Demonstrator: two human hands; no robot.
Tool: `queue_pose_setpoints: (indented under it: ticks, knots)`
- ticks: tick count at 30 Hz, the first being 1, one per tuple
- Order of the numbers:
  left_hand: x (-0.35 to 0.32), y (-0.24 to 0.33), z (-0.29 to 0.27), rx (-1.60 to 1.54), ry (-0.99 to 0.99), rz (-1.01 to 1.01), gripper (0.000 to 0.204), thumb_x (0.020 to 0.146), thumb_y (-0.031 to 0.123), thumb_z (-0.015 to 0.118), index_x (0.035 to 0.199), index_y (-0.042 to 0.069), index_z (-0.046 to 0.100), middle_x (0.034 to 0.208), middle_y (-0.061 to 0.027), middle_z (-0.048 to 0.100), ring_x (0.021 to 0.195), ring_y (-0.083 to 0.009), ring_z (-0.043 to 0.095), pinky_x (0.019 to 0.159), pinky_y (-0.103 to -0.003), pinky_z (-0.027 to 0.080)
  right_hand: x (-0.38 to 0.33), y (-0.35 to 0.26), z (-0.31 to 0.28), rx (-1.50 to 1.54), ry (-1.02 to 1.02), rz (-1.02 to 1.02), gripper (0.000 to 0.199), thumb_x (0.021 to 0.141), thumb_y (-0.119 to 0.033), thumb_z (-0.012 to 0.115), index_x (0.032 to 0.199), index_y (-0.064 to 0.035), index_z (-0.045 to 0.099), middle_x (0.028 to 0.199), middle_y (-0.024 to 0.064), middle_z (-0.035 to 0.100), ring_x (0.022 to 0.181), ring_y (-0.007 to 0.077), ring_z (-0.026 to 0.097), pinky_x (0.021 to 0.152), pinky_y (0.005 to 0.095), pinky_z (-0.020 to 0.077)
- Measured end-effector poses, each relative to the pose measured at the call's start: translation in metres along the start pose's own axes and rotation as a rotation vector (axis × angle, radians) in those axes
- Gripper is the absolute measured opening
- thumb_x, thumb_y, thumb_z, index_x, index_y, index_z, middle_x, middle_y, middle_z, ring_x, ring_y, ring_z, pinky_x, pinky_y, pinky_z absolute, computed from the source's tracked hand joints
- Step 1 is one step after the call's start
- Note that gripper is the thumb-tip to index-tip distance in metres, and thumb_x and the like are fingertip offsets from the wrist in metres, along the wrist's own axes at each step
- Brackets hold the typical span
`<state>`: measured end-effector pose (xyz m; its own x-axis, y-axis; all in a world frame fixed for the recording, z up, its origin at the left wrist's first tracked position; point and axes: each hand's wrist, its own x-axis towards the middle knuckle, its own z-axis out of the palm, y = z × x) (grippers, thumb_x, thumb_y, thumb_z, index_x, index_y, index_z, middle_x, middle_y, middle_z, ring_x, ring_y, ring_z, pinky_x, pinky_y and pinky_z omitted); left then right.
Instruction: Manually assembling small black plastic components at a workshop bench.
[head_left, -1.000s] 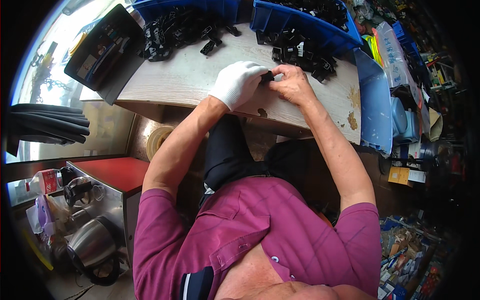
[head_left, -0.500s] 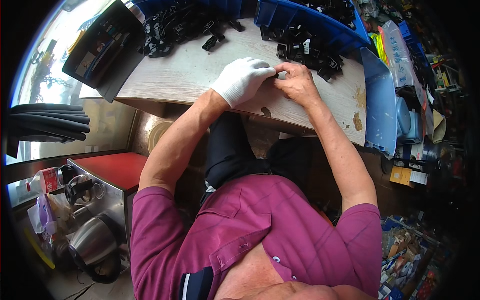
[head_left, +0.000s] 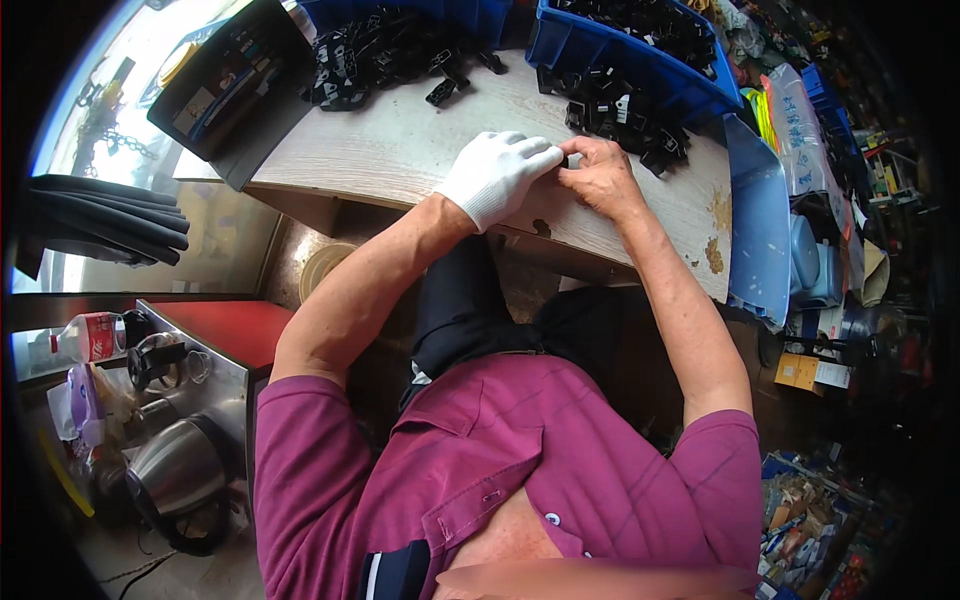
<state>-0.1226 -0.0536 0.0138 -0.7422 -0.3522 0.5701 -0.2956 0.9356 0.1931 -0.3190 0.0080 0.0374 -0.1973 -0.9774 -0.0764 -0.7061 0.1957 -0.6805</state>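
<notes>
My left hand (head_left: 495,178), in a white knitted glove, and my bare right hand (head_left: 606,182) meet over the pale wood-grain table (head_left: 370,150). Between their fingertips they pinch a small black part (head_left: 567,162), mostly covered by the fingers, so its exact kind is not visible. Just beyond my right hand lies a heap of black plastic parts (head_left: 640,130). Another heap of similar black parts (head_left: 365,65) sits at the far left of the table, with a loose black piece (head_left: 441,93) at its near side.
Behind the right heap stands a blue bin (head_left: 570,45) full of black parts. A tablet-like screen (head_left: 225,85) leans on the table's left end. A light blue plastic panel (head_left: 755,220) borders the right side. A steel kettle (head_left: 180,480) stands at lower left, by a red-topped cabinet (head_left: 225,335).
Both hands have shifted slightly right and nearer within the picture as the whole view moved a little. The fingertips stay together at the small black part.
</notes>
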Motion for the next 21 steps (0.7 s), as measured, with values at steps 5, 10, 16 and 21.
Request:
queue_pose_setpoints:
  ticks: [5,10,16,21]
  knots:
    - [-0.002,0.002,-0.002,-0.008,-0.013,-0.020,0.029,0.086,0.012,0.061,0.114,0.009,0.068,0.111,-0.0088,0.070,0.102,-0.0288,0.068,0.087,-0.040,0.053,0.001,-0.003,0.001,-0.032,0.012,-0.055,0.029,0.071,-0.025,0.078,0.098,-0.0163,0.080,0.054,0.0020,0.056,0.050,0.0119,0.053,0.053,0.0309,0.0433]
    - [-0.007,0.005,0.000,0.078,-0.034,-0.056,0.028,0.085,0.013,0.061,0.112,0.011,0.069,0.107,-0.0073,0.069,0.101,-0.0286,0.067,0.085,-0.041,0.052,0.000,-0.004,0.002,-0.066,0.027,-0.087,0.028,0.071,-0.029,0.079,0.096,-0.0157,0.079,0.054,0.0029,0.055,0.050,0.0131,0.052,0.055,0.0312,0.0441]
    - [-0.003,0.008,-0.015,-0.059,0.202,-0.178,0.031,0.085,0.016,0.069,0.115,0.009,0.068,0.114,-0.0109,0.069,0.106,-0.0335,0.064,0.092,-0.043,0.052,-0.007,0.008,-0.001,0.065,0.057,-0.060,0.029,0.074,-0.028,0.083,0.096,-0.0087,0.077,0.055,0.0015,0.056,0.049,0.0107,0.052,0.054,0.0293,0.0454]
    - [-0.011,-0.074,-0.013,0.411,0.446,-0.552,0.031,0.085,0.031,0.073,0.109,0.012,0.068,0.099,-0.0081,0.070,0.094,-0.0332,0.063,0.078,-0.045,0.052,-0.026,0.006,-0.010,0.633,0.078,0.177,0.030,0.082,-0.019,0.085,0.098,-0.0008,0.068,0.061,-0.0038,0.056,0.048,0.0046,0.049,0.053,0.0269,0.0575]
